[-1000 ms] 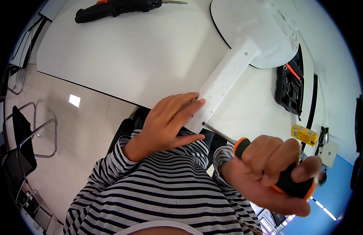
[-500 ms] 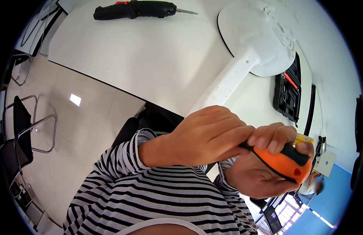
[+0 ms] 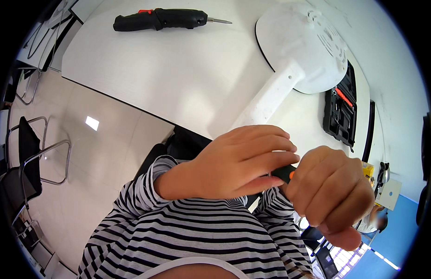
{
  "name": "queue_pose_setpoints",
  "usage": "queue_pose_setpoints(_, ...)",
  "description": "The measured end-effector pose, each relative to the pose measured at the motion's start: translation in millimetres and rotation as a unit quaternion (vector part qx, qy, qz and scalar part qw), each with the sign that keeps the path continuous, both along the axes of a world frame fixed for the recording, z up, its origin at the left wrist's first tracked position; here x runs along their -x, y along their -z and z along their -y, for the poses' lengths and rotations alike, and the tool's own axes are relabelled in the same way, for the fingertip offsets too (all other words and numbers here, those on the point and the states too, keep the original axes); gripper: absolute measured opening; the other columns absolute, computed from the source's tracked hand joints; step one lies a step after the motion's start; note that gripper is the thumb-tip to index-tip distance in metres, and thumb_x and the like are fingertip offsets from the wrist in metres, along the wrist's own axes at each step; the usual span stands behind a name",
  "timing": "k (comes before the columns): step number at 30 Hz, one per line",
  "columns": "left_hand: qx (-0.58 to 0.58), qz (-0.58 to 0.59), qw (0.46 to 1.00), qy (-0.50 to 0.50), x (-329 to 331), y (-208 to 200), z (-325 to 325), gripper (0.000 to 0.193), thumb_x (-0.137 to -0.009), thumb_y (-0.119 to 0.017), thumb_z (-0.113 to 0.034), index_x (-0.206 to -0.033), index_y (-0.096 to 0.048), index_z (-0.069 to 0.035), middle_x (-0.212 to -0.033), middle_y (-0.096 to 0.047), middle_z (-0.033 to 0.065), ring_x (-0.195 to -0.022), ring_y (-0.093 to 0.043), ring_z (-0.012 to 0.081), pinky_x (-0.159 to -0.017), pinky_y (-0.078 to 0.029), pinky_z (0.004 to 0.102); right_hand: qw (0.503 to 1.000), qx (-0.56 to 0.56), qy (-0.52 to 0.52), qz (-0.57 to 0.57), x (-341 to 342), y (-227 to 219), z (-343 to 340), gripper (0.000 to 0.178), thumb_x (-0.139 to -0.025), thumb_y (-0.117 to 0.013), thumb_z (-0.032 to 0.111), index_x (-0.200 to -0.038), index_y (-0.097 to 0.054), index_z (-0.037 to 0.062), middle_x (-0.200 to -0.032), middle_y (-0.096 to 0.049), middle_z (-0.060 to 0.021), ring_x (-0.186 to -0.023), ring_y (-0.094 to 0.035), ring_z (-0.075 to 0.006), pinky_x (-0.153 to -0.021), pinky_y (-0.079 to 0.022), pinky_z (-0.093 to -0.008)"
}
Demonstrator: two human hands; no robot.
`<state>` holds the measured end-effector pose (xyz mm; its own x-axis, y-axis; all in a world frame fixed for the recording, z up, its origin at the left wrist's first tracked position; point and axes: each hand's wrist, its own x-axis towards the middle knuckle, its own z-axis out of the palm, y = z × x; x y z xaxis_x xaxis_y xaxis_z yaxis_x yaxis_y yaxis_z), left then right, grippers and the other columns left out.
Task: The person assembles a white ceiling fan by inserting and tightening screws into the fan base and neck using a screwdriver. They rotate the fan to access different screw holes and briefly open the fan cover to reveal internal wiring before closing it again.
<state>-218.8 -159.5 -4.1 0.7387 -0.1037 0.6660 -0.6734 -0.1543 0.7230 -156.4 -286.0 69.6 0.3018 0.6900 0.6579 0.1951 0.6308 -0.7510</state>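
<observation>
My right hand (image 3: 330, 193) is wrapped round the handle of an orange-and-black screwdriver (image 3: 283, 173). Only its black end and a sliver of orange show past the knuckles. From the left, my left hand (image 3: 243, 160) takes that black end loosely between thumb and forefinger, its other fingers stretched out. The shaft is hidden by the hands. Just beyond my left hand lies a white domed housing (image 3: 308, 51) with vent slots; its long white arm (image 3: 269, 100) runs toward me across the table.
A black cordless screwdriver (image 3: 178, 20) with a red switch rests at the far left of the white table (image 3: 178, 65). An opened black tool case (image 3: 334, 118) lies at the right. Black chairs (image 3: 27, 162) stand left on the tiled floor. Another person (image 3: 371, 221) is in the right background.
My right hand has rolled over, so its knuckles now cover the orange handle that showed before. The fingers of my left hand have loosened and spread.
</observation>
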Motion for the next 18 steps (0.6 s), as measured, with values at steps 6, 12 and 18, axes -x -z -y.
queue_pose_setpoints(6,0.012,0.011,0.998,-0.058,6.9,-13.0,5.6,0.034,-0.065,-0.069,-0.010,-0.095,-0.060,0.003,-0.097,-0.062,0.0137,-0.089,-0.061,0.0286,-0.076,-0.049,0.0354,0.992,0.002,0.124,0.025,16.6,2.0,-1.7,0.033,-0.091,-0.048,0.033,-0.068,-0.043,0.0105,-0.055,-0.051,-0.0011,-0.038,-0.046,-0.0093,-0.035,-0.040,-0.0204)
queue_pose_setpoints(12,-0.008,0.039,0.996,-0.075,7.5,-8.0,10.5,0.030,-0.065,-0.069,-0.010,-0.090,-0.060,0.003,-0.088,-0.064,0.0139,-0.080,-0.063,0.0297,-0.072,-0.050,0.0358,0.979,-0.001,0.206,-0.001,28.3,4.4,-1.8,0.032,-0.090,-0.049,0.032,-0.069,-0.041,0.0096,-0.056,-0.048,-0.0020,-0.041,-0.044,-0.0118,-0.038,-0.038,-0.0231)
queue_pose_setpoints(18,-0.006,0.042,0.999,0.018,-5.7,-6.7,0.2,0.027,-0.070,-0.066,-0.014,-0.090,-0.059,0.002,-0.086,-0.062,0.0118,-0.078,-0.061,0.0274,-0.074,-0.048,0.0347,0.997,0.026,0.075,0.021,7.5,-5.0,-3.3,0.027,-0.085,-0.059,0.022,-0.069,-0.045,0.0051,-0.059,-0.052,-0.0057,-0.044,-0.049,-0.0132,-0.039,-0.040,-0.0227)
